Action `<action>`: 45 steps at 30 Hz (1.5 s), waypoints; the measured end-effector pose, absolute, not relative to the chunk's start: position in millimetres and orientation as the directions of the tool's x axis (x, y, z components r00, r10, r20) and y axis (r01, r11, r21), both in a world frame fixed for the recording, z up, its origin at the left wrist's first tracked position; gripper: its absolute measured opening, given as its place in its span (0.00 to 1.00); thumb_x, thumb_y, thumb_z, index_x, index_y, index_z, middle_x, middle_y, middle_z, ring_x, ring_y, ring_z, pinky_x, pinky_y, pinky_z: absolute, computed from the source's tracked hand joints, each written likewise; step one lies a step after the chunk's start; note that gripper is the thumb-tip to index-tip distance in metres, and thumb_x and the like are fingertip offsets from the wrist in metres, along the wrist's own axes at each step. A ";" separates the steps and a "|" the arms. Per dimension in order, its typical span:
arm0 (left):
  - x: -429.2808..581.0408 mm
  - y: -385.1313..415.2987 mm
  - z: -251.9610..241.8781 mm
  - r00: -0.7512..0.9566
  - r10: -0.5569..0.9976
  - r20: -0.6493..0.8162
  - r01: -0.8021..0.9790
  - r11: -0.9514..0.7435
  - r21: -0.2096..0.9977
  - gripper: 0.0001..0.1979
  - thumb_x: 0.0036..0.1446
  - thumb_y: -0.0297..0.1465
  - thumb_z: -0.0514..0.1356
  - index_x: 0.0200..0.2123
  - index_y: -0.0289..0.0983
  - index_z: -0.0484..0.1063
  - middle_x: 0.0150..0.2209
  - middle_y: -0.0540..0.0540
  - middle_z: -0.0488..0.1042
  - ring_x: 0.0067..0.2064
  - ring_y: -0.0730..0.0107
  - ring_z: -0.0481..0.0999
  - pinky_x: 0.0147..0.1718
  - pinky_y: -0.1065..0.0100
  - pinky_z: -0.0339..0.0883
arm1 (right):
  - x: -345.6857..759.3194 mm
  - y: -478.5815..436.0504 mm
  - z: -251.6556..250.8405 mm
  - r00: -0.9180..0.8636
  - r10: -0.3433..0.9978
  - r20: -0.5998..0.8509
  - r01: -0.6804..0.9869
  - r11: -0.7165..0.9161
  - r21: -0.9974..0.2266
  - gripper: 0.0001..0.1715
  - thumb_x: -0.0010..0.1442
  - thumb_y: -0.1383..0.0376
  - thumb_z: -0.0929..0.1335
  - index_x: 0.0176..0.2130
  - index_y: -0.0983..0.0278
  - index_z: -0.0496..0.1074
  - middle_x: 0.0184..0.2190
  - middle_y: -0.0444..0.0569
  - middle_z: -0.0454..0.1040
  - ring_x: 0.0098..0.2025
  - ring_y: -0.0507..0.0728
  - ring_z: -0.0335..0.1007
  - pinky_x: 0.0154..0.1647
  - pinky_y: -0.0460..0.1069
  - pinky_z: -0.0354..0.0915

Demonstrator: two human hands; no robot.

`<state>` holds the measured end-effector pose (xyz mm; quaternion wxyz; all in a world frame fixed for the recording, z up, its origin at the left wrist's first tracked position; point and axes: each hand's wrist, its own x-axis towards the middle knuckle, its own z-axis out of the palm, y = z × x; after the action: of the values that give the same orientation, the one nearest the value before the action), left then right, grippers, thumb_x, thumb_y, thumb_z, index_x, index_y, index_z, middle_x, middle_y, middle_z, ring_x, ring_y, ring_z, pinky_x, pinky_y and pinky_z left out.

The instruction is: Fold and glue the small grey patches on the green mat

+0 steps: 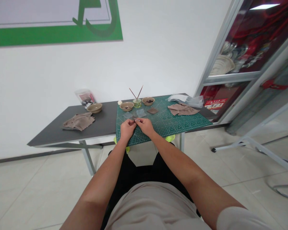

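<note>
Person in a pale T-shirt and black trousers

The loose, greyish-beige T-shirt (153,207) falls in soft folds across the front, and its short sleeve (237,220) is the same plain colour, with no print or marking in view. The black trousers (139,172) are matte and plain, and their dark cloth shows below the shirt's hem. The forearms (175,156) are bare, as are the left hand (128,129) and right hand (145,126). Lime-green patches (169,138) past the trousers may be shoes, but they are too hidden to tell.
</note>
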<state>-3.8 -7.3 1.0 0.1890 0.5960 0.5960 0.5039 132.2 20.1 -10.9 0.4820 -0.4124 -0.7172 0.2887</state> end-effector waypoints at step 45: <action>-7.4 -2.9 -5.2 -0.187 0.886 0.423 0.408 -0.322 0.854 0.11 0.52 0.36 0.61 0.37 0.37 0.75 0.34 0.47 0.79 0.35 0.69 0.76 0.39 0.68 0.69 | 130.3 13.8 -8.6 -0.175 0.787 0.592 0.389 0.607 -0.693 0.17 0.65 0.63 0.64 0.50 0.60 0.77 0.49 0.50 0.78 0.55 0.56 0.70 0.59 0.52 0.62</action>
<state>-7.4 -2.9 -5.2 0.2177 0.5992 0.5400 0.5495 130.3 13.8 -8.6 0.5051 -0.3969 -0.7406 0.1971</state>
